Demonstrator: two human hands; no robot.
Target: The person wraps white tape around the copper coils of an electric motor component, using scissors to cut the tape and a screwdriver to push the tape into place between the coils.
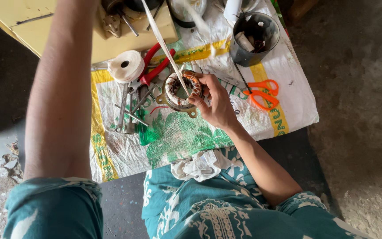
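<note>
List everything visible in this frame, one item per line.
motor stator: one, copper windings bound in white, held above the mat
white tape strip: one, running up from the stator
tape roll: one, white, left of stator
pliers: one, red handles
metal tools: several, grey, on mat
scissors: one, orange, right
cup: one, dark, holding bits
woven sack mat: one, white, green, yellow
cloth: one, white, on lap
right hand: grips stator
left hand: out of view, arm raised

The round copper-wound motor stator [180, 90] lies mid-sack. White tape roll [126, 66] at ten o'clock — orange-handled scissors [261, 93] at three. Grey plastic cup [256, 37] at one o'clock.
</note>
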